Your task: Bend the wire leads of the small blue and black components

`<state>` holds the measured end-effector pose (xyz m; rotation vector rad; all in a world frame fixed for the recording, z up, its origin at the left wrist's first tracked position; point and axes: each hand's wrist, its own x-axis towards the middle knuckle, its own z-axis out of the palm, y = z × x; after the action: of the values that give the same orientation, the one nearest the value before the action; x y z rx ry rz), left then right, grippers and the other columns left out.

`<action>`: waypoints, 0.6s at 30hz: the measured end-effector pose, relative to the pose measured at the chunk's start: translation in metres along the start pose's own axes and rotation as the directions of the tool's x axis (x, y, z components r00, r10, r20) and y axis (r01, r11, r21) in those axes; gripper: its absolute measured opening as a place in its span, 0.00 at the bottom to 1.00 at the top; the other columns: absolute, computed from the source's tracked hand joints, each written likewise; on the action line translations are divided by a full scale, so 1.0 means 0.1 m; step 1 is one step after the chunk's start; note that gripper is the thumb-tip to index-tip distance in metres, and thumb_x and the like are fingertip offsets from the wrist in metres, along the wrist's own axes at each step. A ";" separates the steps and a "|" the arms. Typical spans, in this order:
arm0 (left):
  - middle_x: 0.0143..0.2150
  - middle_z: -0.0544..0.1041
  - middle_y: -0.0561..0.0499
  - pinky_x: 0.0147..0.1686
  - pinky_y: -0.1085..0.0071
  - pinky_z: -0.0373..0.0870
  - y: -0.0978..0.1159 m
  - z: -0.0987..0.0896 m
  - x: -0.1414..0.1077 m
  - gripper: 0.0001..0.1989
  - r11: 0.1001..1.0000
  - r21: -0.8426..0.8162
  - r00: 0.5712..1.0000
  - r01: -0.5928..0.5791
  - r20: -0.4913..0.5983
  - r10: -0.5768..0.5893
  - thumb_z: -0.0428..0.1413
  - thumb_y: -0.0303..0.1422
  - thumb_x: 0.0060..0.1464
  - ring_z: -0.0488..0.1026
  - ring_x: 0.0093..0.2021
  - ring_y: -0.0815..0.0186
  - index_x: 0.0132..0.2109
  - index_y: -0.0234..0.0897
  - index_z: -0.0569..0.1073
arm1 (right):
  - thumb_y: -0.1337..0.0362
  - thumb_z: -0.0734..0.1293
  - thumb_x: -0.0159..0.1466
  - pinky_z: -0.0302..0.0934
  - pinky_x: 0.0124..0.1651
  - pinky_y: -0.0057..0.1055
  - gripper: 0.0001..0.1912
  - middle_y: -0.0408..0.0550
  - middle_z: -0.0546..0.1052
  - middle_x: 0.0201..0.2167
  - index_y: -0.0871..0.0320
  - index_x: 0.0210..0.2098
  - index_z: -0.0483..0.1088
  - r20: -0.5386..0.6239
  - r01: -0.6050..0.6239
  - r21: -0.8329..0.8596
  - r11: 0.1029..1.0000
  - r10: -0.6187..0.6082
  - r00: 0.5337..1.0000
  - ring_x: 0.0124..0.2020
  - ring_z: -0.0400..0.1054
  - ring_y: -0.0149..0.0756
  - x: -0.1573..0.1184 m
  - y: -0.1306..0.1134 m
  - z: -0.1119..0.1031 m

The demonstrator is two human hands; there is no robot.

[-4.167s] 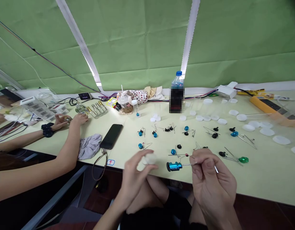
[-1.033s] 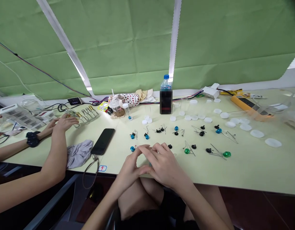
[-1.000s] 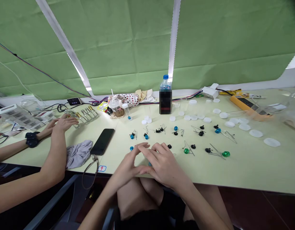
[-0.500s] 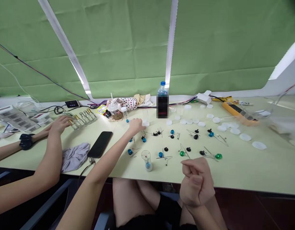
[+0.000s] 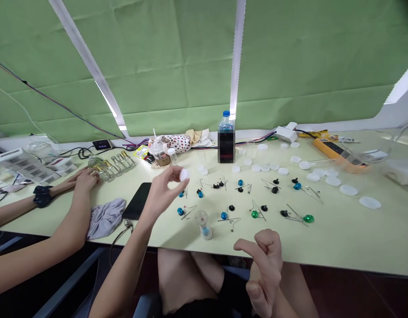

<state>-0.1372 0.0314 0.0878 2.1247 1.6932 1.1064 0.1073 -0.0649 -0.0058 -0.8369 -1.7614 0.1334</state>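
My left hand (image 5: 163, 191) pinches a small white plastic disc (image 5: 184, 175) between thumb and fingertips, above the table's middle. Just beyond it lie a pair of white caps (image 5: 202, 170). My right hand (image 5: 265, 271) hangs curled and empty past the table's front edge. Nearest to it stands a small clear vial with a round top and a blue bead inside (image 5: 203, 224). Across the pale green table (image 5: 339, 247) lie several wire pieces with blue beads (image 5: 224, 216), black knobs (image 5: 231, 208), and green beads (image 5: 254, 214).
A co-worker's hands (image 5: 85, 179) rest beside glass vials (image 5: 116, 162). A black phone (image 5: 137, 201), grey cloth (image 5: 106, 218), and wire ring (image 5: 120, 234) lie at the front left. A masked bottle (image 5: 226, 138) and white discs (image 5: 326, 181) stand farther back.
My hands have parted: the left moved up the table and now pinches a white disc. The right drew back past the front edge. The clear vial now stands on the table.
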 end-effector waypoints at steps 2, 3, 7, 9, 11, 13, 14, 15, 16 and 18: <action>0.44 0.76 0.47 0.45 0.67 0.70 0.25 -0.10 -0.32 0.13 0.995 -0.097 0.995 -0.015 0.097 0.025 0.53 0.37 0.58 0.73 0.43 0.63 0.47 0.37 0.70 | 0.50 0.50 0.65 0.57 0.32 0.43 0.20 0.49 0.53 0.34 0.55 0.45 0.65 0.019 -0.021 0.053 0.998 0.020 1.000 0.34 0.54 0.44 0.01 -0.01 0.05; 0.45 0.76 0.48 0.46 0.67 0.69 0.34 -0.12 -0.45 0.13 0.995 -0.098 0.991 -0.016 0.128 0.029 0.54 0.36 0.58 0.73 0.43 0.63 0.48 0.37 0.70 | 0.51 0.54 0.64 0.59 0.34 0.44 0.18 0.50 0.54 0.36 0.54 0.45 0.65 0.021 -0.054 0.070 0.996 0.052 0.998 0.36 0.55 0.44 0.02 -0.02 0.10; 0.46 0.75 0.48 0.47 0.68 0.69 0.50 -0.02 -0.70 0.15 0.999 -0.018 0.977 -0.051 0.206 0.054 0.53 0.35 0.59 0.72 0.46 0.63 0.53 0.40 0.69 | 0.55 0.64 0.62 0.64 0.45 0.45 0.24 0.56 0.58 0.45 0.57 0.55 0.59 0.103 -0.313 0.002 0.950 0.311 0.945 0.46 0.59 0.46 0.04 -0.04 0.39; 0.49 0.75 0.47 0.48 0.66 0.69 0.47 0.04 -0.71 0.15 0.998 0.024 0.975 -0.057 0.217 0.051 0.52 0.35 0.60 0.72 0.48 0.61 0.54 0.41 0.69 | 0.56 0.64 0.64 0.66 0.44 0.42 0.28 0.59 0.59 0.52 0.57 0.60 0.54 0.188 -0.405 -0.002 0.914 0.398 0.898 0.45 0.64 0.44 0.02 -0.02 0.53; 0.51 0.75 0.46 0.50 0.65 0.69 0.45 0.07 -0.71 0.15 0.997 0.057 0.969 -0.059 0.243 0.044 0.51 0.36 0.61 0.72 0.50 0.60 0.54 0.41 0.69 | 0.56 0.62 0.65 0.68 0.41 0.38 0.30 0.60 0.61 0.56 0.57 0.63 0.51 0.294 -0.432 0.014 0.902 0.410 0.863 0.43 0.68 0.42 -0.01 0.01 0.64; 0.52 0.74 0.46 0.51 0.65 0.69 0.44 0.07 -0.71 0.17 0.996 0.072 0.959 -0.061 0.282 0.039 0.50 0.36 0.62 0.72 0.52 0.60 0.56 0.41 0.68 | 0.56 0.61 0.67 0.69 0.40 0.37 0.28 0.59 0.66 0.54 0.58 0.63 0.52 0.362 -0.427 0.037 0.903 0.386 0.848 0.42 0.70 0.42 -0.04 0.04 0.71; 0.53 0.74 0.46 0.52 0.64 0.69 0.44 0.06 -0.71 0.17 0.995 0.073 0.956 -0.064 0.291 0.040 0.50 0.36 0.62 0.72 0.52 0.60 0.57 0.42 0.68 | 0.57 0.60 0.67 0.69 0.39 0.37 0.25 0.58 0.70 0.52 0.58 0.61 0.54 0.377 -0.417 0.049 0.907 0.370 0.849 0.41 0.71 0.42 -0.05 0.05 0.74; 0.54 0.74 0.47 0.52 0.64 0.69 0.45 0.05 -0.72 0.18 0.995 0.070 0.955 -0.066 0.294 0.043 0.49 0.36 0.62 0.72 0.53 0.60 0.58 0.43 0.67 | 0.58 0.59 0.68 0.68 0.38 0.37 0.23 0.57 0.72 0.48 0.59 0.59 0.57 0.387 -0.408 0.058 0.911 0.356 0.851 0.40 0.72 0.43 -0.05 0.06 0.75; 0.55 0.74 0.47 0.53 0.64 0.69 0.46 0.04 -0.73 0.19 0.996 0.066 0.955 -0.068 0.294 0.046 0.49 0.36 0.62 0.72 0.53 0.60 0.59 0.44 0.66 | 0.58 0.58 0.69 0.68 0.36 0.36 0.20 0.56 0.74 0.45 0.59 0.57 0.59 0.394 -0.403 0.065 0.913 0.348 0.851 0.39 0.72 0.42 -0.05 0.07 0.76; 0.56 0.72 0.48 0.53 0.64 0.69 0.49 0.01 -0.74 0.20 0.996 0.054 0.952 -0.077 0.301 0.057 0.48 0.34 0.63 0.71 0.55 0.60 0.61 0.47 0.64 | 0.59 0.56 0.69 0.67 0.32 0.34 0.17 0.54 0.76 0.40 0.59 0.54 0.62 0.410 -0.411 0.068 0.909 0.350 0.842 0.34 0.73 0.41 -0.05 0.08 0.78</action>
<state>-0.1042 -0.0512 0.0841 2.2681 1.5454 0.7056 0.0437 -0.0379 -0.0423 -1.0966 -1.8960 0.7401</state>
